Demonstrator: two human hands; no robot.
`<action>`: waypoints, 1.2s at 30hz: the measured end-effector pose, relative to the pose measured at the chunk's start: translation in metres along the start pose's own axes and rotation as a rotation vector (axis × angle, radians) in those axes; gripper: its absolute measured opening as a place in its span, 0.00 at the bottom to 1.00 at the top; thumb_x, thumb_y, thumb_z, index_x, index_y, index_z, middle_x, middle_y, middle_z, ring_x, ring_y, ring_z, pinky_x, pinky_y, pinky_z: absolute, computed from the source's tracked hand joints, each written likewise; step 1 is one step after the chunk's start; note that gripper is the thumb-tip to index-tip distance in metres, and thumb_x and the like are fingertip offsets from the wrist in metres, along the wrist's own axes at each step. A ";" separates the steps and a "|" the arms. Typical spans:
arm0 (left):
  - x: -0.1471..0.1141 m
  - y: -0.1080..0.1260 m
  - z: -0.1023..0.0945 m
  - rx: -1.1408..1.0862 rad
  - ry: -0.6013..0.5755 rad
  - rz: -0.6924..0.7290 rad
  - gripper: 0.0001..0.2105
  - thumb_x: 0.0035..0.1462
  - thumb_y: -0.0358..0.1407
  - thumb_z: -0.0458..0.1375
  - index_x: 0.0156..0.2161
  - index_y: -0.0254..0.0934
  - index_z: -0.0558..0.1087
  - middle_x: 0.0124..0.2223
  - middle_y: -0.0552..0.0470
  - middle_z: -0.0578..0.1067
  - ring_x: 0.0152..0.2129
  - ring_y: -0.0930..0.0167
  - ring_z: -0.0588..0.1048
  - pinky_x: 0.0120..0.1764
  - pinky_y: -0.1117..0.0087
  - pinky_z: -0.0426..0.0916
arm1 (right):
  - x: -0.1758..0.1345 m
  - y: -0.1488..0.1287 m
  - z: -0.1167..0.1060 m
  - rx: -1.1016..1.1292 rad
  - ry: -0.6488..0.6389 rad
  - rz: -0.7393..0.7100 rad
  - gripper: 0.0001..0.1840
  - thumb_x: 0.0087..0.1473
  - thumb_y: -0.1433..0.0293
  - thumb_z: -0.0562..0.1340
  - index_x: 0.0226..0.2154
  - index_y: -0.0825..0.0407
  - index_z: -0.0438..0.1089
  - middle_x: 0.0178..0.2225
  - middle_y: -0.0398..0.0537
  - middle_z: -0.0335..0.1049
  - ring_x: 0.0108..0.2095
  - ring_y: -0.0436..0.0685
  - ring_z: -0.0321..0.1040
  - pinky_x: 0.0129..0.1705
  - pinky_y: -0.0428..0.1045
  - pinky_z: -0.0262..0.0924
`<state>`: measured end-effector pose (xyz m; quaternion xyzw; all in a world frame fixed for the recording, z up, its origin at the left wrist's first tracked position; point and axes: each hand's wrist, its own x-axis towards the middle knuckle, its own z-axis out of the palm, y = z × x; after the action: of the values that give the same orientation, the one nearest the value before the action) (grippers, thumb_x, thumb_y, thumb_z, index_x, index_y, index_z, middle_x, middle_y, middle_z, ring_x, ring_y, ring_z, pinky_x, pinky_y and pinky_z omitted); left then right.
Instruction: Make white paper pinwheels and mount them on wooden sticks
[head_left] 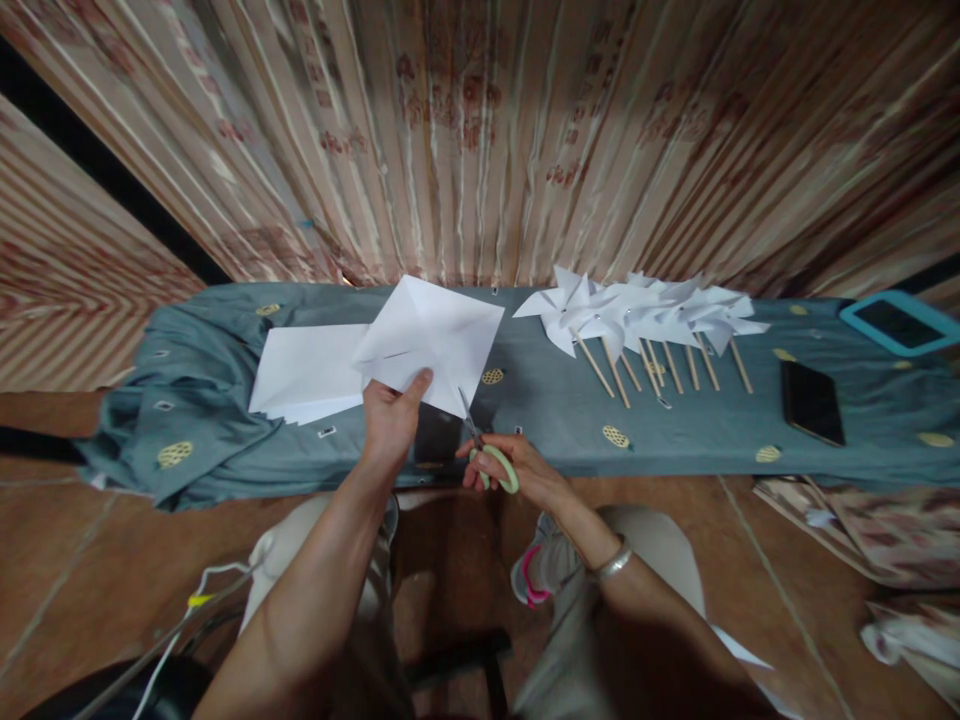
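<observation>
A square sheet of white paper (439, 325), with a crease and a slit on its left part, is pinched by my left hand (391, 415) at its lower edge. My right hand (517, 465) grips scissors (501, 470) with pale green handles. Their blades reach the paper's lower corner; whether they cut into it or only touch it I cannot tell. Behind the held sheet, on the left, lies a stack of white paper sheets (307, 365). Off to the right, several white paper pinwheels (637, 310) on wooden sticks lie in an overlapping row.
A long narrow table bears a green-grey cloth (555, 420) with pineapple prints. At its right end are a black phone (812, 402) and a blue-framed tablet (904, 322). A patterned curtain (480, 140) hangs behind. White cables (180, 620) run at lower left.
</observation>
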<state>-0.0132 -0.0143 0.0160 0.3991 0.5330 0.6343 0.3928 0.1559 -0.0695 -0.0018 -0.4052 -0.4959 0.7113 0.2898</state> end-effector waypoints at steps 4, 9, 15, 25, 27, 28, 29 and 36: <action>0.000 -0.001 0.000 0.008 0.010 -0.008 0.16 0.42 0.38 0.66 0.37 0.31 0.77 0.36 0.45 0.80 0.36 0.65 0.77 0.45 0.65 0.70 | 0.001 -0.001 0.000 0.001 0.003 0.009 0.32 0.41 0.44 0.66 0.36 0.55 0.73 0.24 0.44 0.72 0.23 0.47 0.64 0.26 0.44 0.56; -0.002 0.001 0.000 0.051 0.007 -0.009 0.16 0.42 0.39 0.66 0.37 0.32 0.77 0.37 0.44 0.80 0.37 0.64 0.77 0.46 0.64 0.70 | 0.001 -0.002 0.001 0.010 0.020 0.031 0.33 0.39 0.43 0.67 0.36 0.55 0.72 0.24 0.43 0.72 0.23 0.47 0.64 0.26 0.44 0.56; -0.002 0.002 0.000 0.050 -0.001 -0.004 0.15 0.42 0.39 0.66 0.36 0.32 0.77 0.37 0.44 0.80 0.37 0.64 0.77 0.46 0.64 0.70 | 0.002 -0.001 0.001 0.009 0.029 0.015 0.32 0.40 0.45 0.67 0.36 0.55 0.72 0.24 0.43 0.72 0.23 0.47 0.64 0.26 0.44 0.56; -0.001 0.000 -0.001 0.043 0.014 0.002 0.14 0.42 0.38 0.66 0.35 0.32 0.76 0.37 0.44 0.80 0.38 0.64 0.77 0.46 0.65 0.69 | 0.004 0.004 0.000 0.037 0.040 -0.037 0.28 0.39 0.46 0.68 0.32 0.54 0.72 0.21 0.41 0.71 0.20 0.46 0.63 0.24 0.43 0.57; 0.000 0.000 -0.001 0.036 0.013 -0.001 0.14 0.42 0.38 0.66 0.35 0.32 0.76 0.38 0.44 0.80 0.38 0.64 0.77 0.46 0.66 0.69 | 0.004 0.005 0.000 0.056 0.044 -0.029 0.28 0.39 0.47 0.69 0.32 0.54 0.72 0.21 0.40 0.71 0.20 0.45 0.63 0.23 0.43 0.57; 0.000 0.000 -0.001 0.033 0.013 0.001 0.14 0.42 0.38 0.66 0.35 0.32 0.76 0.38 0.44 0.80 0.38 0.65 0.77 0.46 0.66 0.69 | 0.004 0.005 0.000 0.065 0.043 -0.023 0.27 0.38 0.48 0.70 0.32 0.53 0.72 0.20 0.40 0.71 0.20 0.45 0.63 0.23 0.43 0.57; 0.000 0.000 -0.001 0.031 0.011 0.005 0.14 0.42 0.38 0.66 0.35 0.32 0.76 0.38 0.44 0.80 0.38 0.65 0.77 0.47 0.66 0.69 | 0.005 0.005 0.000 0.072 0.043 -0.016 0.27 0.38 0.49 0.70 0.32 0.53 0.73 0.20 0.39 0.71 0.19 0.45 0.63 0.23 0.43 0.57; 0.000 0.000 -0.002 0.035 0.004 0.020 0.13 0.43 0.38 0.66 0.34 0.32 0.76 0.38 0.44 0.80 0.37 0.65 0.77 0.46 0.66 0.69 | 0.006 0.004 0.002 0.098 0.082 0.023 0.27 0.33 0.53 0.74 0.32 0.54 0.72 0.19 0.37 0.70 0.18 0.44 0.63 0.22 0.42 0.56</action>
<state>-0.0149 -0.0146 0.0154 0.4098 0.5408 0.6296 0.3785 0.1516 -0.0672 -0.0072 -0.4250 -0.4433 0.7209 0.3212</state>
